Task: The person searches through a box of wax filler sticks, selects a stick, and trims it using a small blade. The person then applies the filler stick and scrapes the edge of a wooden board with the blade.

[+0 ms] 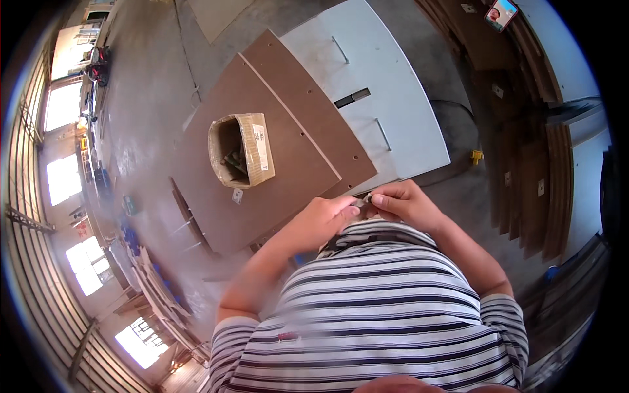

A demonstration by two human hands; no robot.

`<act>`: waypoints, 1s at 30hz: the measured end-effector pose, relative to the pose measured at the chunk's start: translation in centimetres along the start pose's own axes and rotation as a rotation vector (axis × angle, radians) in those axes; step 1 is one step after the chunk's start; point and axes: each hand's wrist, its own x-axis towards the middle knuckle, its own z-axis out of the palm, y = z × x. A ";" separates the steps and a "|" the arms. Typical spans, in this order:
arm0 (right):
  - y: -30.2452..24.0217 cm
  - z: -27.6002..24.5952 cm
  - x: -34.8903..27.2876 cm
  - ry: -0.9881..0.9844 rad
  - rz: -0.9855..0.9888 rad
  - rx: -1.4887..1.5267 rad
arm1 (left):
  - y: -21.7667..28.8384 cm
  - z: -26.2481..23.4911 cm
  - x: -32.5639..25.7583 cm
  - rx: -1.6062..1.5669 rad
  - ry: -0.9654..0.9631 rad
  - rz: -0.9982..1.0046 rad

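Observation:
Close to my waist, my left hand [327, 217] and my right hand [405, 203] nearly meet, with thumbs and fingers pinched together. Something small and dark lies between the fingertips, too little of it showing to name. Just beyond the hands is the edge of a brown board [295, 157] with a pale strip and several small holes. On that board stands an open cardboard box [261, 150], with some small dark pieces visible inside. A white panel [393, 85] with two metal handles and a dark slot lies beside the brown board, partly covered by it.
Stacked brown boards [553, 190] stand at the right, with a phone [501, 14] lying on top at the far end. A yellow object [476, 157] is on the floor near a dark cable. Long pale boards [151, 281] lie at the left, below the windows.

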 end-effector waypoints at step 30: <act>9.0 -3.1 8.0 0.747 -0.291 -1.286 | -23.9 -4.8 12.5 0.659 1.218 0.217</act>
